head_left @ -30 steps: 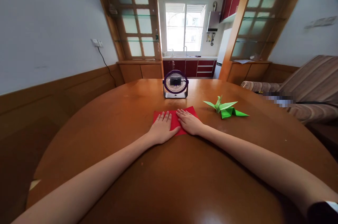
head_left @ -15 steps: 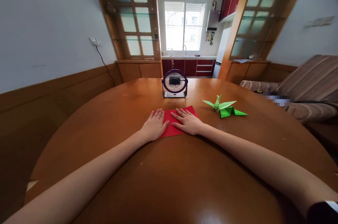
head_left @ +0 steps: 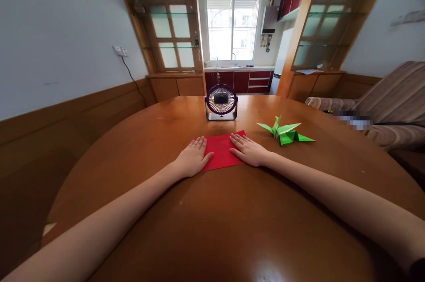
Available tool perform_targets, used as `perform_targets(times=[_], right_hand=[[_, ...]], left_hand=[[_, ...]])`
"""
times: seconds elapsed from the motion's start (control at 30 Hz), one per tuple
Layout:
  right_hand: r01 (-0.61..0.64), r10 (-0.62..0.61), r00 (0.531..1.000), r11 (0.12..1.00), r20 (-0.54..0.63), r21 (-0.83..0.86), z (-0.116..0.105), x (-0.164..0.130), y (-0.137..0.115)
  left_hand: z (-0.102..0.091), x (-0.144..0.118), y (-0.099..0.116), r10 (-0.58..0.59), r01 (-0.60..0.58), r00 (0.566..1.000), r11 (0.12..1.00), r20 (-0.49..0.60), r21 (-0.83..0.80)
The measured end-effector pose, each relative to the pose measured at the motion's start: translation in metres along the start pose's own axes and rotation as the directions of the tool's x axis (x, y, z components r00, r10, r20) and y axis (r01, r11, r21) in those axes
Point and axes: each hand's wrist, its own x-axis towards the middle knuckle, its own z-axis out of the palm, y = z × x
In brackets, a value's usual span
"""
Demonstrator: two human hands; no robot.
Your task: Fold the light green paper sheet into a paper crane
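Note:
A flat sheet of red paper lies on the brown table, its near edge running roughly level. My left hand rests flat over the paper's left end, fingers stretched forward and thumb out on the red surface. Over the right end lies my right hand, palm down with its fingers extended. Both hands press on the paper without gripping it. Parts of its left and right sides are hidden under them.
Beyond the paper stands a small purple fan. Two folded green paper pieces lie to the right: a light green crane and a darker green piece. A striped armchair is past the table's right edge.
My right hand has slid rightward across the red paper, baring more of its middle. My left hand stays in place on the paper. The view has shifted slightly.

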Motion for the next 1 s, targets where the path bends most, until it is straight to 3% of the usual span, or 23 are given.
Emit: perform_targets(times=[0.17,0.33,0.43,0.53,0.83,1.0], right_hand=[[0.024,-0.024,0.999,1.0,-0.036,-0.005,0.004,0.001,0.006],[0.013,-0.014,0.998,1.0,-0.069,-0.016,0.006,0.002,0.002],[-0.015,0.012,0.996,1.0,-0.092,-0.026,0.006,0.002,0.002],[-0.056,0.053,0.993,0.998,-0.109,-0.022,0.006,0.001,0.003],[-0.086,0.081,0.991,0.995,-0.102,-0.046,0.004,-0.004,0.003],[0.081,-0.102,0.982,0.988,-0.161,-0.134,-0.003,-0.003,-0.009]], left_hand=[[-0.003,0.0,0.025,-0.009,0.01,1.0,0.995,-0.01,0.099],[-0.005,0.013,0.067,0.017,-0.017,1.0,0.999,0.0,0.029],[-0.002,0.021,0.076,0.033,-0.033,0.999,0.999,-0.01,-0.024],[0.002,0.024,0.068,0.04,-0.041,0.999,0.998,-0.016,-0.053],[0.002,0.009,0.021,-0.101,0.102,0.995,0.994,0.009,-0.033],[0.001,0.005,0.018,-0.124,0.124,0.992,0.992,0.008,0.023]])
